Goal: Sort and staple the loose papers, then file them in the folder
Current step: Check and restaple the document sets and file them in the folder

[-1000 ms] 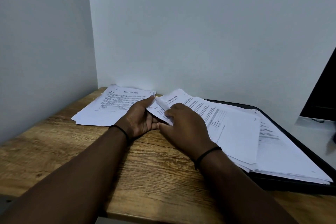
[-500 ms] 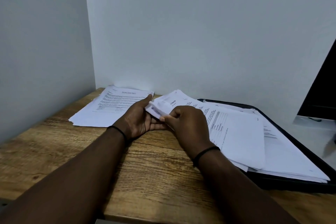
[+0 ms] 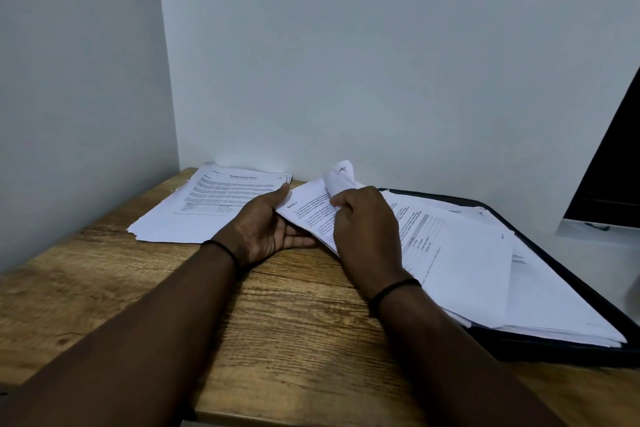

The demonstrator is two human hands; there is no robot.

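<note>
Black folder (image 3: 568,253): lies open and flat at 3 o'clock on the wooden desk (image 3: 294,329); its dark rim shows along the far, right and near edges.
Folder contents: a loose, fanned heap of white printed sheets (image 3: 464,270) covers nearly all of it and spills over its left edge toward the middle of the desk.
Left pile (image 3: 207,208): a second stack of printed sheets at 11 o'clock, flat on the desk near the corner of the walls, apart from the folder.
Left hand (image 3: 263,232): at 12 o'clock, palm turned inward, fingers slid under the left edge of the heap, thumb up against the sheet's corner; it holds that edge from below.
Right hand (image 3: 367,222): just right of the left hand, knuckles up, fingers curled; it pinches a top sheet (image 3: 341,178) whose corner is peeled back and curls upward above the knuckles.
Exposed page (image 3: 308,215): printed text with a heading, lying between the two hands.
Wristbands: one thin black band on each wrist (image 3: 221,250).
Dark panel (image 3: 613,166): at 2 o'clock on the right edge, standing on a white base; what it is cannot be told.
Counts: two hands, two paper piles, one folder; the number of sheets cannot be told.
</note>
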